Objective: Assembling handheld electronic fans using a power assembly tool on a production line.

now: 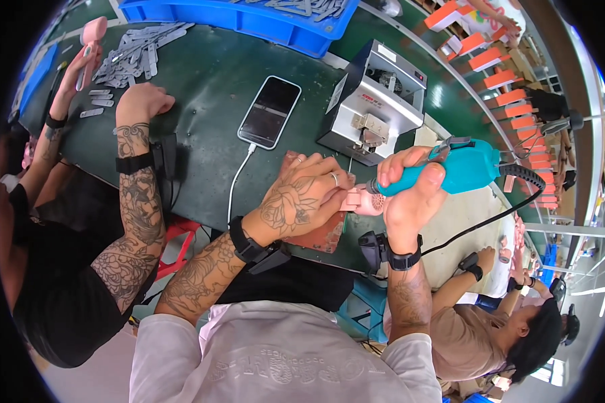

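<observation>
In front of the silver machine, over the green worktop: one pink grilled piece, near a reddish mat. One left hand, tattooed and ringed, its fingers closed on the pink grilled piece. One right hand, its fingers wrapped around a teal power screwdriver with black cord; nose at the piece, though whether the tip touches I cannot tell. Left of the machine: one phone, dark-screened, white cable attached. Beyond the phone, further from the wearer than the machine: one blue bin of grey strips. Far left of the machine: loose grey strips, heaped.
</observation>
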Demonstrator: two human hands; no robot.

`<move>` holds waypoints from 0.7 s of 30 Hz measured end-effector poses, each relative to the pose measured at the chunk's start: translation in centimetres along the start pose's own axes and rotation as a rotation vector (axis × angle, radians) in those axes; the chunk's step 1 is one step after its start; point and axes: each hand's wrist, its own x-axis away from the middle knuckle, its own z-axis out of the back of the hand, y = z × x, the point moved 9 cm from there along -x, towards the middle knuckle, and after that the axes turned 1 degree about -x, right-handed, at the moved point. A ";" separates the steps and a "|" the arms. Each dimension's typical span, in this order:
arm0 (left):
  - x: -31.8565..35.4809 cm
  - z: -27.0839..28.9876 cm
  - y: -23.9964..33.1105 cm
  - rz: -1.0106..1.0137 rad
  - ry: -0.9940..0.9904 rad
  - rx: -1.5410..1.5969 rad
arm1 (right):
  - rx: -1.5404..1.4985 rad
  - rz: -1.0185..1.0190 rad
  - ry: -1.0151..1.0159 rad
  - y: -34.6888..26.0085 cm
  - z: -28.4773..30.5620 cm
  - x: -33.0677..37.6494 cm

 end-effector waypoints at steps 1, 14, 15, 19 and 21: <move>0.1 0.0 0.0 -0.002 0.005 0.002 | -0.002 -0.005 -0.005 0.2 -0.1 0.1; 0.0 -0.3 0.3 -0.005 0.031 -0.025 | -0.005 -0.045 0.009 2.0 0.4 0.5; 0.0 -0.3 0.2 -0.006 0.035 -0.031 | 0.004 -0.039 0.014 2.0 0.3 0.5; 0.1 -0.6 0.4 -0.022 0.004 -0.047 | 0.019 -0.035 0.005 2.0 0.3 1.0; 0.0 -0.3 0.5 -0.022 -0.003 -0.070 | 0.026 -0.051 0.014 2.3 0.1 0.6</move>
